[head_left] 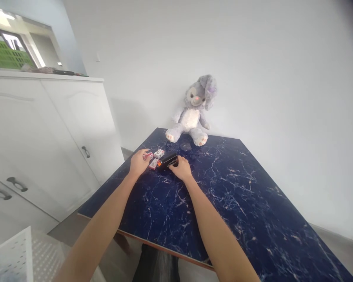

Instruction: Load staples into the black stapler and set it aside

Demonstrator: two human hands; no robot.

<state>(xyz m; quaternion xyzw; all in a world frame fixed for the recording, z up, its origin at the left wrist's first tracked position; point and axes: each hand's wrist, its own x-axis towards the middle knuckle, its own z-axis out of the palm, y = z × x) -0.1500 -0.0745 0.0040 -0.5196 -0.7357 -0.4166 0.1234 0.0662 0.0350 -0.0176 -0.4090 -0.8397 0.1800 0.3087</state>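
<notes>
My left hand (pixel 139 162) is closed around a small red-and-white box (pixel 148 156) at the left part of the blue table. My right hand (pixel 181 167) grips the right end of a black oblong object (pixel 168 159), whose kind I cannot make out. An orange patch shows at that object's left end. Between my hands lie two more small boxes: a white one with dark print (pixel 159 153), and a red-and-white one (pixel 154 163) that is close against the black object. My fingertips are partly hidden on both hands.
A grey plush rabbit (pixel 191 117) sits at the table's back edge against the wall. The dark blue marbled table (pixel 223 196) stretches toward me and to the right. White cabinets (pixel 47 137) stand at the left, with a white perforated basket (pixel 32 254) at the lower left.
</notes>
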